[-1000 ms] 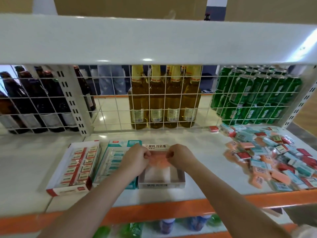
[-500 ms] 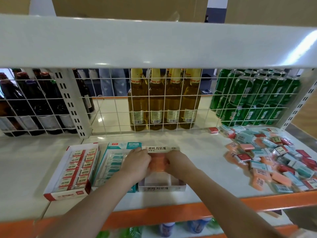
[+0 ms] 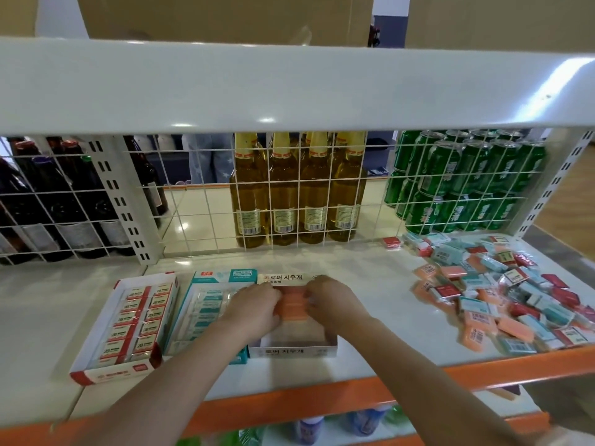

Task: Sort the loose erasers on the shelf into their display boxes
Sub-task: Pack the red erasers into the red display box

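Observation:
Three display boxes stand side by side on the white shelf (image 3: 363, 272): a red-and-white box (image 3: 96, 370) full of erasers, a teal box (image 3: 206, 278) partly filled, and a white box (image 3: 294, 350) with Korean lettering. Inside the white box lies a stack of orange erasers (image 3: 293, 302) at its far end. My left hand (image 3: 254, 309) and my right hand (image 3: 331, 304) press against this stack from either side, fingers curled round it. A heap of loose orange, teal and red erasers (image 3: 502, 291) covers the shelf's right part.
A wire grid (image 3: 206, 201) backs the shelf, with dark bottles (image 3: 58, 201), yellow bottles (image 3: 299, 191) and green cans (image 3: 463, 181) behind it. An upper shelf edge (image 3: 289, 91) overhangs. The front lip is orange (image 3: 322, 400). One red eraser (image 3: 392, 242) lies alone near the grid.
Both hands have closed in on the orange erasers and lowered them a little into the far end of the white box. The camera has tilted slightly.

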